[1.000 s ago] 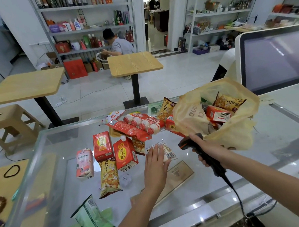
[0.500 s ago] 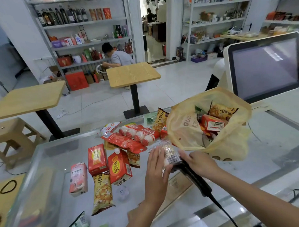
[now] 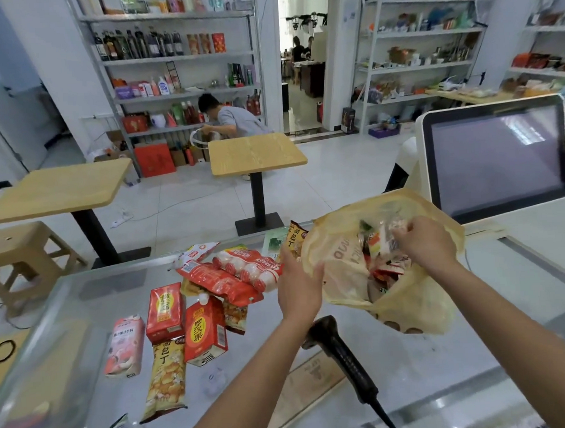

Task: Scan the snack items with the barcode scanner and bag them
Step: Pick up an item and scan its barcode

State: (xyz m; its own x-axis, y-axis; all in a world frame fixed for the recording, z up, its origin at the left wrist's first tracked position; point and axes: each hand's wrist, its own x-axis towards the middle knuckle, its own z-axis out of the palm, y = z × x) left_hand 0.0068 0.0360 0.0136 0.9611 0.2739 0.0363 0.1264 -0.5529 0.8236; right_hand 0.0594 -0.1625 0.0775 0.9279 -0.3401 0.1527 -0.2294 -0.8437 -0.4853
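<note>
The left hand is curled round the near-left rim of the yellow plastic bag. A small clear snack packet is pinched in the right hand over the bag's open mouth. The hands are held apart, one at each side of the opening, and other packets can be seen inside the bag. The barcode scanner is laid flat on the glass counter just below the left wrist and is gripped by neither hand. Its cable runs off toward the lower edge.

To the left, unbagged snacks are spread out: sausage packs nearest the left hand, two red cartons, a pink carton and a crouton bag. A strip of bare glass is left between these and the scanner, and more lies to the right of the bag. The counter's far edge runs just behind the pile. A monitor stands close behind the bag's far rim.
</note>
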